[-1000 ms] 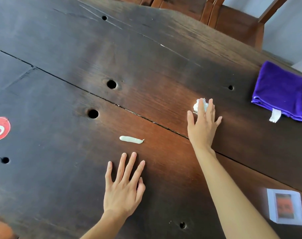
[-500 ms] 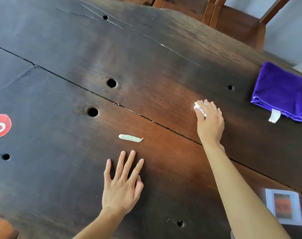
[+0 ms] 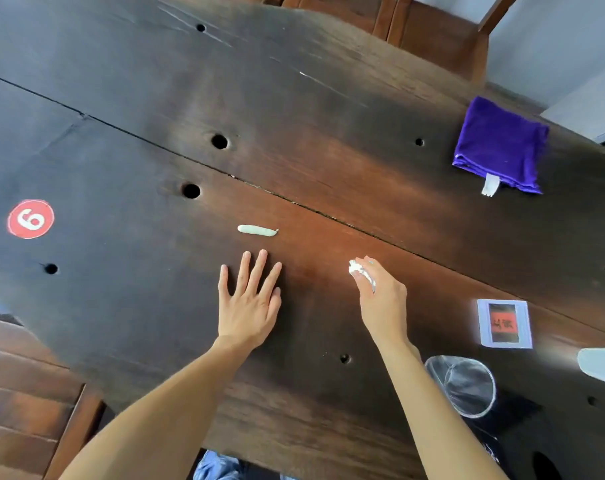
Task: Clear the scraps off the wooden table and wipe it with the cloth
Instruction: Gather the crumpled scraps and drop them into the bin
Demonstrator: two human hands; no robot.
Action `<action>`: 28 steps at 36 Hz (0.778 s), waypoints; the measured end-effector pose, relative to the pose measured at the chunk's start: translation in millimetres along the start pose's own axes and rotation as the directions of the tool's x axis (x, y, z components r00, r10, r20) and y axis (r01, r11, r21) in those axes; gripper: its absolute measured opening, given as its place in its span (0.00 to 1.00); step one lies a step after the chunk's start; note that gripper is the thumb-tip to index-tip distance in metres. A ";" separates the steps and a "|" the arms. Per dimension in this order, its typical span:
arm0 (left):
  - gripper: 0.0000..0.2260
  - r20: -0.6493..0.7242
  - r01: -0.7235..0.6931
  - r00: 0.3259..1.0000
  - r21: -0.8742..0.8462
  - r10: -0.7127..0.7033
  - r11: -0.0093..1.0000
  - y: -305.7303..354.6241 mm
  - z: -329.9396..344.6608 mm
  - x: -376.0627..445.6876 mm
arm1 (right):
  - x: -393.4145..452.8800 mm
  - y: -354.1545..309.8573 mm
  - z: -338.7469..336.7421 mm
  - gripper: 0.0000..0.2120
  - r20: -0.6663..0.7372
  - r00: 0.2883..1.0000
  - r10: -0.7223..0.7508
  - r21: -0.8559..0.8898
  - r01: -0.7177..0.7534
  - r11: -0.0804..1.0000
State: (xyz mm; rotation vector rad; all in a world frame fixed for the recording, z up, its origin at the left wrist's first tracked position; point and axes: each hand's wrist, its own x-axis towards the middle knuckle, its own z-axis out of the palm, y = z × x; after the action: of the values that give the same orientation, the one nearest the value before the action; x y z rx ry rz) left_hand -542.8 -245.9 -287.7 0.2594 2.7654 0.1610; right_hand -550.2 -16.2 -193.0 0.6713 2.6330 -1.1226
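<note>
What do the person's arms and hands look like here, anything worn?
Both forearms are bare up to the frame edge, no sleeves in view. Left hand and right hand show no gloves, rings, watch or wristband. No markings visible.

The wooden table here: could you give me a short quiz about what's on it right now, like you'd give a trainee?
1. True or false: the purple cloth is being rubbed over the table.
2. What does the right hand hold?
A. a crumpled white scrap
B. a spoon
C. a sponge
3. Fill in: the left hand lies flat, just short of a long pale ______.

Key
1. False: the cloth lies folded near the far right edge, untouched.
2. A.
3. scrap: it lies on the wood beyond the fingertips, untouched.
</note>
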 end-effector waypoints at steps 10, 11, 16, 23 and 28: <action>0.24 0.340 0.017 0.940 -0.090 0.015 0.996 -3.7 -63.3 0.6 | -54.3 -14.8 -44.1 0.17 0.082 0.995 0.063 0.035 -0.066 0.997; 0.23 0.386 0.054 0.922 -0.135 0.003 0.989 -1.2 -74.1 0.4 | -57.6 -16.7 -50.2 0.18 0.082 0.995 0.058 0.029 -0.061 0.998; 0.16 0.410 0.133 0.912 -0.230 -0.028 0.964 13.4 -125.0 -15.4 | -74.3 -29.8 -78.8 0.22 0.096 0.993 0.066 0.039 -0.070 0.997; 0.14 0.188 0.092 0.982 -0.585 0.025 0.806 39.8 -188.5 -58.6 | -108.6 -49.2 -109.6 0.19 0.088 0.995 -0.052 0.048 0.048 0.998; 0.16 0.130 0.082 0.990 -0.843 0.053 0.531 63.5 -232.2 -97.0 | -144.8 -68.9 -121.5 0.13 -0.025 0.982 -0.188 0.111 0.189 0.976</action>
State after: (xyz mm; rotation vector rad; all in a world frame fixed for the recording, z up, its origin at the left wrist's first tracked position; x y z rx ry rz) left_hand -527.1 -221.5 -29.8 -0.0286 2.1942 1.3889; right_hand -457.3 -17.8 -14.6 0.4571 2.7078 -1.3310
